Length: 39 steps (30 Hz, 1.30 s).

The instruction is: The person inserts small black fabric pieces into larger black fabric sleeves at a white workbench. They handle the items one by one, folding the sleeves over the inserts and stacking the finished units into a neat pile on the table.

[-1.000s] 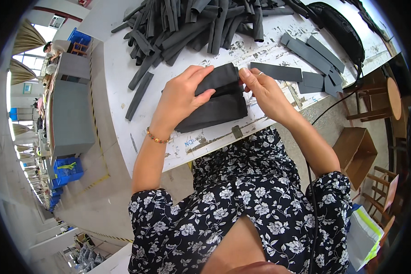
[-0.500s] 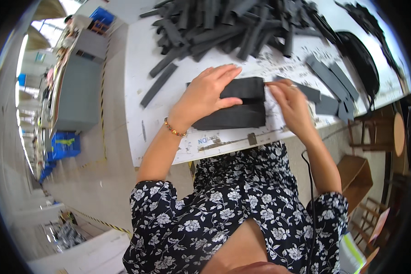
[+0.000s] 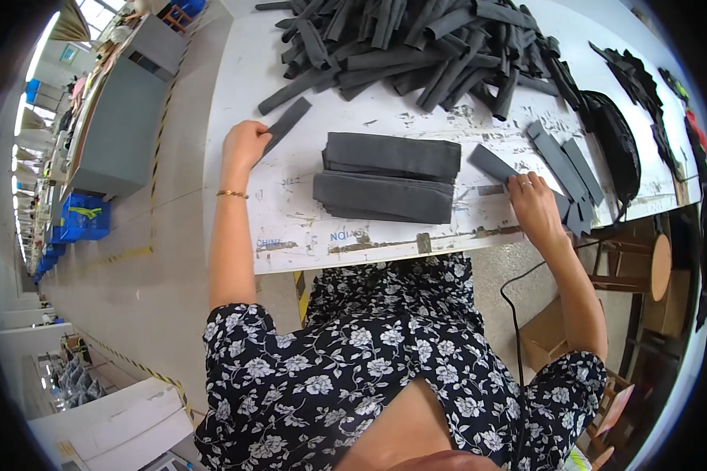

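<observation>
Both arms spread over the white worktop (image 3: 291, 224) — the left hand (image 3: 246, 144) near its left edge, the right hand (image 3: 536, 206) toward the right. One large pile of dark tubes (image 3: 448, 59), too tangled to count, lies beyond; two stacks of folded strips (image 3: 385, 196) sit between the hands. The left fingers pinch one narrow strip (image 3: 291, 120); the right fingers touch one flat strip (image 3: 491, 162) — whether gripping, I cannot tell.
</observation>
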Motion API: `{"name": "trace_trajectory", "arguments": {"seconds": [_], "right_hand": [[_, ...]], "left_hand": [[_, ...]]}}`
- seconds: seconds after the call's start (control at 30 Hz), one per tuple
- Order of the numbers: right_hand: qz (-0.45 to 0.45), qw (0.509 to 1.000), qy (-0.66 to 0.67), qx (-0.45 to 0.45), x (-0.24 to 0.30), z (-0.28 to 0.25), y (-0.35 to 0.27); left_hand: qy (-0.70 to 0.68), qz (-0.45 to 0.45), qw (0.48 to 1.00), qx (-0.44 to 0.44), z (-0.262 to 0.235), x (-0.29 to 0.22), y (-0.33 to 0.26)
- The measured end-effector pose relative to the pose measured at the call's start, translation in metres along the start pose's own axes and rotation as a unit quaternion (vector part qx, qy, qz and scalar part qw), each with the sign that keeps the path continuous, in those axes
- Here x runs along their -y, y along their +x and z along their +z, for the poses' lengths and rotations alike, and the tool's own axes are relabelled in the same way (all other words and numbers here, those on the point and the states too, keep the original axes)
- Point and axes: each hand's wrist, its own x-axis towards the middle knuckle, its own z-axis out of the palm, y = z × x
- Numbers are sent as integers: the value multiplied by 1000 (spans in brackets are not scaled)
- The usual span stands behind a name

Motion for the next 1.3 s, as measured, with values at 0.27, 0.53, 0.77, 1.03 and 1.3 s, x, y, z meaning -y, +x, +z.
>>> {"name": "trace_trajectory", "arguments": {"seconds": [0.27,0.53,0.77,1.03,1.3], "right_hand": [[281,856,385,-200,-25,-38,25],[-71,951,148,-261,87,-115,100],[-56,867,483,-111,91,-117,100],[34,903,389,-181,65,-118,81],[-28,902,361,-236,74,-110,73]], "left_hand": [[-603,-20,798,-5,-48,-72,-47],[-830,-48,553,58,-16,-190,-76],[-808,-29,587,49,-11,-204,-82],[-853,-54,517,52,-22,-197,-73],[-837,-89,539,23,-5,-196,-59]]}}
